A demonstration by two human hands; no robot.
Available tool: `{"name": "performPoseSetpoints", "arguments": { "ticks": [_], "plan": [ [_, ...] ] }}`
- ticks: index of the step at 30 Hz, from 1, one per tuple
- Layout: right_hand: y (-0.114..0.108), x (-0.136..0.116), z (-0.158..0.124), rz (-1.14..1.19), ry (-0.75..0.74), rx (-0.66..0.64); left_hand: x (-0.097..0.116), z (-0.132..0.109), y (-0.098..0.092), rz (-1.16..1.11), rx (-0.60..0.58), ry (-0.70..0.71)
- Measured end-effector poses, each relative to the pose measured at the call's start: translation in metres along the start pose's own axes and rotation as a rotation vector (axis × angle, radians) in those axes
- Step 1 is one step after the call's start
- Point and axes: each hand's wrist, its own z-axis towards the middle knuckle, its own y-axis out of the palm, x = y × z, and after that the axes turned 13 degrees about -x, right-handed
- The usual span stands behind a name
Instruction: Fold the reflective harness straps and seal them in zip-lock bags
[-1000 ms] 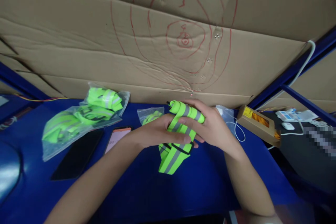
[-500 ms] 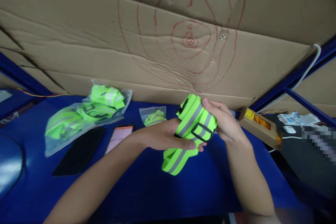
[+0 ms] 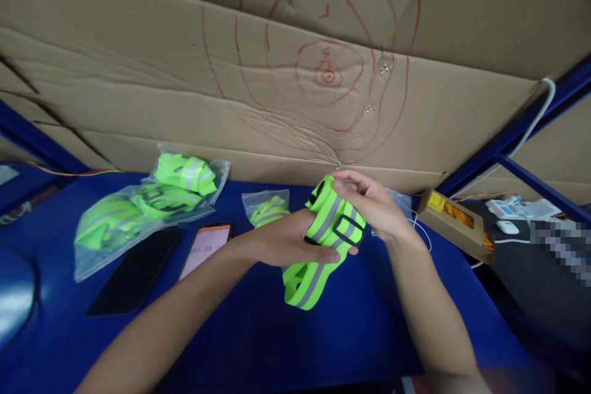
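Note:
A neon green strap with a grey reflective stripe (image 3: pixel 329 215) is bunched up above the blue table, a black buckle (image 3: pixel 349 231) on its front and a loop hanging below. My left hand (image 3: pixel 295 240) grips it from the left, thumb across the front and the other fingers mostly hidden behind. At its upper right edge, my right hand (image 3: pixel 369 200) holds the strap with the thumb in front and fingers bent over the top.
Bagged green straps (image 3: pixel 115 218) lie at the left, and a smaller bag (image 3: pixel 268 209) sits behind my left hand. A lit phone (image 3: pixel 207 246), a black flat object (image 3: pixel 133 271) and an open cardboard box (image 3: pixel 455 225) rest nearby. Cardboard (image 3: pixel 277 111) stands behind.
My right hand has shifted left and its fingers bend over the strap's top. The bundle looks narrower. The whole view has moved slightly.

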Motion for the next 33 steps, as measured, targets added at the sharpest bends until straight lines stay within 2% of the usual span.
{"name": "performPoseSetpoints", "arguments": {
  "ticks": [4,6,9,12,15,19,23,28,30,33],
  "plan": [
    [0.001,-0.009,-0.007,0.143,-0.034,0.019,-0.001,-0.001,0.005,-0.381,-0.174,0.058],
    [0.003,-0.012,-0.009,0.21,0.02,-0.076,0.002,-0.003,0.009,-0.306,-0.199,0.01],
    [0.005,-0.011,-0.009,0.186,0.086,-0.209,0.007,-0.005,0.014,0.108,-0.028,-0.088],
    [0.005,-0.007,-0.006,-0.044,0.007,-0.128,0.008,-0.004,0.014,0.368,0.157,-0.112],
    [0.001,-0.007,-0.007,-0.363,-0.08,-0.038,0.005,-0.003,0.01,0.388,0.176,-0.101],
    [-0.002,-0.017,-0.02,-0.462,-0.081,-0.075,0.004,-0.005,0.005,0.199,0.116,-0.032],
    [0.01,-0.025,-0.03,-0.612,-0.075,-0.138,0.001,-0.008,0.0,-0.027,0.075,-0.012],
    [0.023,-0.024,-0.024,-0.591,-0.121,0.029,-0.012,-0.006,-0.002,-0.398,0.195,0.009],
    [0.022,-0.025,-0.022,-0.556,-0.162,0.087,-0.015,-0.002,0.0,-0.573,0.141,0.066],
    [0.017,-0.028,-0.024,-0.576,-0.207,0.208,-0.015,0.005,0.005,-0.659,0.03,0.129]
  ]
}}
